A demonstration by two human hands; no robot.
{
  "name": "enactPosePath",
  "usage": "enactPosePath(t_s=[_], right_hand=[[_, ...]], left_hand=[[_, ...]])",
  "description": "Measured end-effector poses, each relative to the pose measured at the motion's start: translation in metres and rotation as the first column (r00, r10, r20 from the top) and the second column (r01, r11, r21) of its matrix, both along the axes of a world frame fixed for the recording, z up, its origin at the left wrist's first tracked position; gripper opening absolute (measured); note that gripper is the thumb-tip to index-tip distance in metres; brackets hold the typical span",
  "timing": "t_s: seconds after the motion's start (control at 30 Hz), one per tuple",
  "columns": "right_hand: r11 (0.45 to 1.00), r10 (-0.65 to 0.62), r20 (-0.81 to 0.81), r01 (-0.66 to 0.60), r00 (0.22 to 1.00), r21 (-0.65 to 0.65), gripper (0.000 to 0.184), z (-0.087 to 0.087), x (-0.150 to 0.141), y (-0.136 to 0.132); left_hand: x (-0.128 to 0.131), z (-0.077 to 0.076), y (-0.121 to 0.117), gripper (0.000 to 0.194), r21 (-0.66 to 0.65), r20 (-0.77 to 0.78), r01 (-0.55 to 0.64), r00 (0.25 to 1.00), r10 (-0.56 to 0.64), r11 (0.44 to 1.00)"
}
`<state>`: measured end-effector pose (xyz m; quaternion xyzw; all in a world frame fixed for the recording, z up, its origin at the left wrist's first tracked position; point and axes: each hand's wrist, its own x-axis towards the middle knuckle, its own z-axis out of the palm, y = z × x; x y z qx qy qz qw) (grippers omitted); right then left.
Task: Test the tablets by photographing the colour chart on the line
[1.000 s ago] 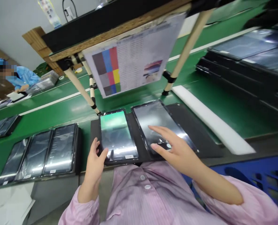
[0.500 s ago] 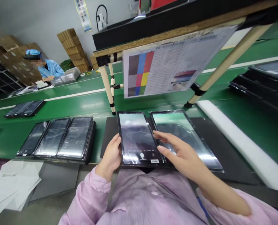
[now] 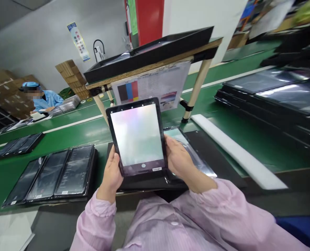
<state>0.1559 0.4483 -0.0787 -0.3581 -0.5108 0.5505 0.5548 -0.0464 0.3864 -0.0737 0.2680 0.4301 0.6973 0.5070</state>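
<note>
A black tablet (image 3: 137, 136) with a lit, pale screen is raised upright in front of me, facing me. My left hand (image 3: 111, 174) grips its lower left edge and my right hand (image 3: 178, 158) grips its right edge. Behind it a second tablet (image 3: 190, 153) in clear film lies flat on a black mat (image 3: 218, 153), partly hidden by my right hand. Beyond the raised tablet hangs a colour test chart (image 3: 155, 85) under a small wooden stand (image 3: 155, 61).
A black tray of several tablets (image 3: 55, 174) lies to my left on the green conveyor (image 3: 73, 125). A white foam strip (image 3: 236, 157) runs along the right. Stacked black trays (image 3: 275, 94) stand far right. A person in blue (image 3: 42, 99) works at the far left.
Both hands have lifted the left tablet off the mat and tilted it upright towards me; its screen now glows pale. My right hand moved from hovering over the tablets to gripping its edge.
</note>
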Motion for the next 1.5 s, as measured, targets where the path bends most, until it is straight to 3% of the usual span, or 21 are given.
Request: enactPosePath(t_s=[0.1, 0.2, 0.3, 0.4, 0.47, 0.53, 0.73, 0.97, 1.4, 1.47, 1.5], right_hand=[[0.985, 0.135, -0.135, -0.147, 0.982, -0.085, 0.073, 0.004, 0.008, 0.01], [0.978, 0.18, -0.168, -0.195, 0.969, -0.076, 0.084, 0.004, 0.018, 0.02], [0.985, 0.128, -0.183, -0.146, 0.975, -0.089, 0.08, -0.001, 0.025, 0.028], [0.987, 0.089, -0.191, -0.112, 0.978, -0.113, 0.075, -0.007, 0.027, 0.033], [0.987, 0.098, -0.16, -0.116, 0.982, -0.112, 0.074, -0.01, 0.028, 0.035], [0.987, 0.107, -0.123, -0.121, 0.987, -0.11, 0.075, -0.012, 0.03, 0.037], [0.985, 0.098, -0.055, -0.104, 0.994, -0.139, 0.082, -0.014, 0.03, 0.04], [0.989, 0.099, 0.029, -0.095, 0.995, -0.112, 0.084, -0.014, 0.028, 0.038], [0.983, 0.132, -0.188, -0.153, 0.973, -0.102, 0.074, -0.014, 0.028, 0.037], [0.982, 0.14, -0.239, -0.166, 0.961, -0.09, 0.076, -0.014, 0.027, 0.037], [0.982, 0.142, -0.251, -0.167, 0.957, -0.083, 0.077, -0.013, 0.027, 0.036]], left_hand=[[0.016, -0.003, 0.018, 0.054, 0.128, -0.153, -0.128, 0.977, 0.147, 0.984], [0.032, -0.013, 0.027, 0.051, 0.269, -0.241, -0.262, 0.913, 0.328, 0.927], [0.037, -0.019, 0.026, 0.067, 0.371, -0.474, -0.131, 0.824, 0.309, 0.919], [0.036, -0.017, 0.02, 0.107, 0.331, -0.815, 0.057, 0.519, 0.256, 0.942], [0.037, -0.016, 0.016, 0.129, 0.256, -0.917, 0.052, 0.33, 0.225, 0.965], [0.041, -0.016, 0.014, 0.138, 0.194, -0.951, 0.009, 0.248, 0.186, 0.981], [0.054, -0.02, 0.013, 0.14, 0.214, -0.953, -0.1, 0.197, 0.23, 0.972], [0.056, -0.022, 0.014, 0.14, 0.25, -0.964, -0.12, 0.064, 0.258, 0.961], [0.057, -0.018, 0.012, 0.143, 0.29, -0.945, -0.098, 0.127, 0.301, 0.952], [0.054, -0.02, 0.013, 0.144, 0.307, -0.931, -0.096, 0.175, 0.319, 0.947], [0.053, -0.02, 0.014, 0.143, 0.319, -0.914, -0.091, 0.233, 0.332, 0.943]])
